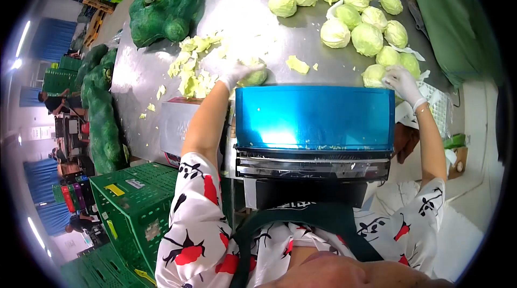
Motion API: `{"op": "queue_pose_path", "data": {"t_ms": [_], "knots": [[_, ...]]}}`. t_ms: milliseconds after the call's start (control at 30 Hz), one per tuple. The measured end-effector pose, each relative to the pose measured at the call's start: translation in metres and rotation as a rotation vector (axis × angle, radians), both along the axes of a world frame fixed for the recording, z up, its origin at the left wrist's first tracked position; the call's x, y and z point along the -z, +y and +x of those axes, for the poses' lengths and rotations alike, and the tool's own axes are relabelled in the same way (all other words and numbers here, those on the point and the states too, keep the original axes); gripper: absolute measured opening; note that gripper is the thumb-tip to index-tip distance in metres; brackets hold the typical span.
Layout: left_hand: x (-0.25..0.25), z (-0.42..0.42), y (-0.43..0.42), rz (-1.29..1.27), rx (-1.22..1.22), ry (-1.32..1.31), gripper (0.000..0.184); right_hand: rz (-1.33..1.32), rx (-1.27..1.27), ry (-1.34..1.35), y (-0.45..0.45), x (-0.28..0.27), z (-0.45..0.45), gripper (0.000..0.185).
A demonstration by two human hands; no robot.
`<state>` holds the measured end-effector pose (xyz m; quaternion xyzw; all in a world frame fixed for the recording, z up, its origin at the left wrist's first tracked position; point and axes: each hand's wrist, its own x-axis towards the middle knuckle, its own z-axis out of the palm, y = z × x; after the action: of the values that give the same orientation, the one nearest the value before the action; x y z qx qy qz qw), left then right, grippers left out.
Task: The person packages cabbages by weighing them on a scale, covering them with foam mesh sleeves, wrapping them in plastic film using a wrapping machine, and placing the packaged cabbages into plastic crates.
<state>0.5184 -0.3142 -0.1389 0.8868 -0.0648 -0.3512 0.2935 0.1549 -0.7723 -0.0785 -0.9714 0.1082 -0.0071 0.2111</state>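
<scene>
My left hand (235,76), in a white glove, is wrapped round a green cabbage (254,76) on the metal table (237,13), just beyond the blue panel of a machine (315,118). Pale torn cabbage leaves (196,81) lie to the left of that hand. My right hand (401,82), gloved too, is at the near right end of the cabbage pile, its fingers curled beside a pale cabbage (374,76). Whatever those fingers may hold is hidden. White foam netting (435,102) hangs close to the right wrist.
Peeled cabbages (367,39) are heaped at the back right, some in foam nets. A green mesh sack of cabbages (167,11) lies at the back left. Green crates (134,202) stand at my left, below a grey box-shaped device (180,126). People are visible farther left.
</scene>
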Motion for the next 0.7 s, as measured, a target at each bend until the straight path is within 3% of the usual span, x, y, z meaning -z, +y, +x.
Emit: {"op": "queue_pose_path", "data": {"t_ms": [67,100,200,233,333,400,433,500,567,600,633,667,700], "knots": [[0.026,0.002,-0.011,0.108,0.12,-0.249,0.123,0.118,0.089,-0.106,0.009,-0.013,0.005,0.025],[0.008,0.0,-0.011,0.146,0.146,-0.287,0.116,0.153,0.202,-0.209,0.022,-0.017,0.006,0.023],[0.028,0.01,0.016,-0.169,-0.106,-0.143,0.103,-0.07,0.413,-0.642,0.022,-0.061,0.02,0.029],[-0.014,-0.012,0.02,-0.212,-0.266,-0.109,0.083,-0.116,0.356,-0.826,0.037,-0.1,0.03,0.034],[-0.017,-0.008,0.095,-0.681,-0.469,0.208,0.066,0.033,0.539,-0.957,0.056,-0.153,0.022,0.04],[-0.069,-0.034,0.142,-0.696,-0.438,0.168,0.058,0.263,0.683,-0.937,0.041,-0.167,0.009,0.039],[-0.082,-0.052,0.158,-0.805,-0.412,-0.032,0.059,0.433,0.654,-0.956,0.043,-0.169,0.007,0.039],[-0.088,-0.068,0.212,-0.534,-0.513,-0.238,0.067,0.744,0.671,-0.941,0.067,-0.174,0.012,0.042],[-0.094,-0.091,0.252,-0.327,-0.58,-0.321,0.073,1.16,0.602,-0.767,0.058,-0.134,0.004,0.045],[-0.097,-0.102,0.266,-0.273,-0.575,-0.317,0.075,0.935,0.451,-0.612,0.093,-0.134,0.006,0.047],[-0.098,-0.11,0.28,-0.222,-0.568,-0.311,0.078,1.159,0.482,-0.634,0.144,-0.137,0.016,0.047],[-0.091,-0.116,0.29,-0.06,-0.524,-0.372,0.083,1.293,0.477,-0.552,0.175,-0.133,0.028,0.036],[-0.085,-0.12,0.298,-0.146,-0.54,-0.37,0.085,1.441,0.476,-0.393,0.202,-0.129,0.041,0.025]]}}
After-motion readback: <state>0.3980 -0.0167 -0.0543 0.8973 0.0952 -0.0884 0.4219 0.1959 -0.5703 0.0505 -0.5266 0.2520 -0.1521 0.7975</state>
